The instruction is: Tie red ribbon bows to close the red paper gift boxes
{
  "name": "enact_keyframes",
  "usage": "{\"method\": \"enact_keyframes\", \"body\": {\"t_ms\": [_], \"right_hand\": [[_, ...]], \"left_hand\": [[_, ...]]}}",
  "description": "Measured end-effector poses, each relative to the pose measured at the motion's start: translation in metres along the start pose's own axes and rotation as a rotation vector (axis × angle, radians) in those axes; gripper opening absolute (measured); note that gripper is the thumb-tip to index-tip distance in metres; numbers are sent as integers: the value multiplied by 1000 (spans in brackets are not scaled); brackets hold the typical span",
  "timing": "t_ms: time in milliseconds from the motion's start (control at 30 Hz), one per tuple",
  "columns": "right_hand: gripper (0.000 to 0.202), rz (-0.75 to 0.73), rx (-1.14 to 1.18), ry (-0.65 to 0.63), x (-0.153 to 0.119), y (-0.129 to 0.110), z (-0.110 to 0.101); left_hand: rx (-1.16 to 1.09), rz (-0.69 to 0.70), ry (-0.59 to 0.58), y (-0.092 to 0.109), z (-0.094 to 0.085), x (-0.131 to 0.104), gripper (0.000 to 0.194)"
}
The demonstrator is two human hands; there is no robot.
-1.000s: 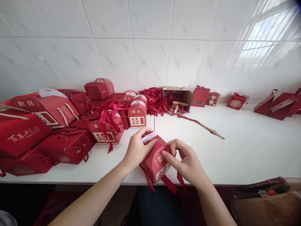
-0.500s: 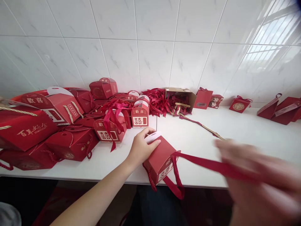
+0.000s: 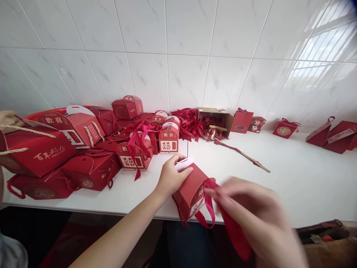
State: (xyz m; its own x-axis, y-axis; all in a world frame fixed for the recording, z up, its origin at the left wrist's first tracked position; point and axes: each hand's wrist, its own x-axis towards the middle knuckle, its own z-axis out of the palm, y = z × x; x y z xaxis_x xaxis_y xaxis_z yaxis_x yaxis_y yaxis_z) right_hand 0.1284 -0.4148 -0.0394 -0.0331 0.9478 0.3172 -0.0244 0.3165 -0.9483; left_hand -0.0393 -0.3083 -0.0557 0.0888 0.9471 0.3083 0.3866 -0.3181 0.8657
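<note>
My left hand grips the top of a red gift box at the table's front edge, thumb on its upper face. The box is tilted, with its printed end toward the lower right. A dark red ribbon is threaded at that end; one loop hangs under the box. My right hand, slightly blurred, pinches the ribbon close to the box's printed end, and more ribbon hangs down below the fingers.
Many red gift boxes are piled at left, a ribbon heap and an open carton behind. A ribbon strip trails from the carton. Small red boxes stand along the wall at right. Someone's hand shows at far left.
My right hand has moved left and in to the box, so the ribbon that was stretched out to the right now hangs down. My left hand keeps its hold. The view has shifted slightly.
</note>
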Motion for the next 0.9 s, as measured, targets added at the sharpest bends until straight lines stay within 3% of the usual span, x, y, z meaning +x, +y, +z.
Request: {"method": "enact_keyframes", "body": {"t_ms": [100,200,367,633,833,900], "right_hand": [[16,164,175,-161,48,9,26],[19,185,266,-100,73,18,38],[26,238,295,-67,74,21,37],[27,320,258,-104,75,17,31],[27,378,175,-285,73,10,14],[25,368,132,-362,73,9,11]], "left_hand": [[-76,6,2,-1,0,-1,20],[-169,-25,33,-2,-1,-4,16],[-316,-162,-1,2,0,-10,22],[-317,-149,-56,9,2,-23,14],[-392,-163,-249,21,-16,-40,7],[-347,-146,-239,25,-18,-40,23]]}}
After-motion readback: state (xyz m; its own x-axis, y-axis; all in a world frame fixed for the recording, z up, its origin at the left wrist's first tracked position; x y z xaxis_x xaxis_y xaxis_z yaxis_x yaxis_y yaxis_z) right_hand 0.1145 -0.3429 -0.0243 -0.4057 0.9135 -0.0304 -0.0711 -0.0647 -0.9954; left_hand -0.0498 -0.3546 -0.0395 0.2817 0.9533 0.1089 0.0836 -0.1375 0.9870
